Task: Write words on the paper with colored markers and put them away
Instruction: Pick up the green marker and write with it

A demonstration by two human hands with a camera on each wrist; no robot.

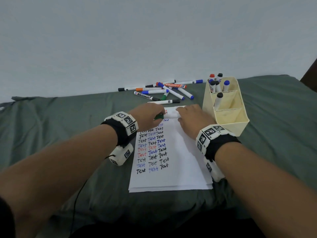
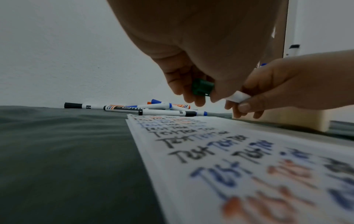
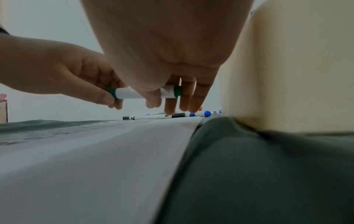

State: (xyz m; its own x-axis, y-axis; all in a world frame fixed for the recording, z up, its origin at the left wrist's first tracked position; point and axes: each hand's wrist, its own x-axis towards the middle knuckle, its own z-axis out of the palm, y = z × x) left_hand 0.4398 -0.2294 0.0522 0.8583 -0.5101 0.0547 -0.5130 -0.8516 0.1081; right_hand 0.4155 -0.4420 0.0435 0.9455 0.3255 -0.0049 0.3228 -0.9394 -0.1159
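From the head view, my left hand (image 1: 147, 111) pinches the green cap of the green marker (image 1: 169, 115) while my right hand (image 1: 193, 115) grips its white barrel, both above the far end of the paper (image 1: 180, 162) on the grey-green bed (image 1: 51, 134). Loose markers (image 1: 161, 91) lie beyond; the cream holder (image 1: 240, 121) stands just right of the paper.

At my left wrist, my fingers (image 2: 188, 97) curl around the green cap (image 2: 203, 88).

At my right wrist, my thumb and fingers (image 3: 170, 106) clasp the barrel (image 3: 132, 94), held level over the sheet.
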